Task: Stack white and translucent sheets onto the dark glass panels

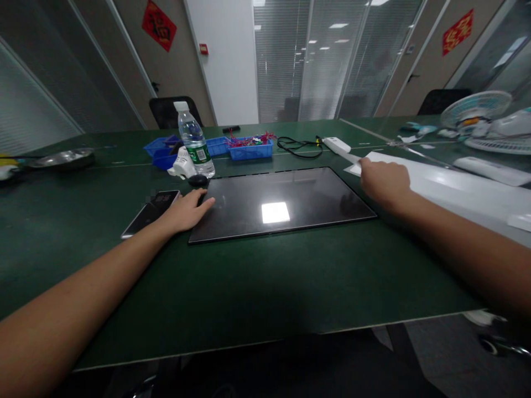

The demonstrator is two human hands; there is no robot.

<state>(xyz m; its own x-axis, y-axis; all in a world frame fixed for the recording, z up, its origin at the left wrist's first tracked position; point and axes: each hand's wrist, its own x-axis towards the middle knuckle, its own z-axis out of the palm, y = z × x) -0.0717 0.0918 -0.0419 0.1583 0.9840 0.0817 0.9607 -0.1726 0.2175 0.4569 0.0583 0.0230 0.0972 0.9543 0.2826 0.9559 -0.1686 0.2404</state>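
A dark, glossy flat display panel (274,196) lies flat on the green table, with a bright square reflection on it. My left hand (188,210) is open at the panel's left edge, its thumb and fingers spread. Beside that hand lies a phone (149,213), and a black mouse (198,181) sits just beyond the fingertips. To the right of the panel, my right hand (385,179) is closed around the near end of a white strip (350,156). The strip's far end meets a white rounded piece (337,145); whether they are joined I cannot tell.
Beyond the panel stand a water bottle (194,141), a white plastic part (182,164), blue bins (251,150) with wires, and a black cable (299,145). A large white sheet (448,179) and fan parts (477,113) occupy the right. A metal pan (64,158) is far left.
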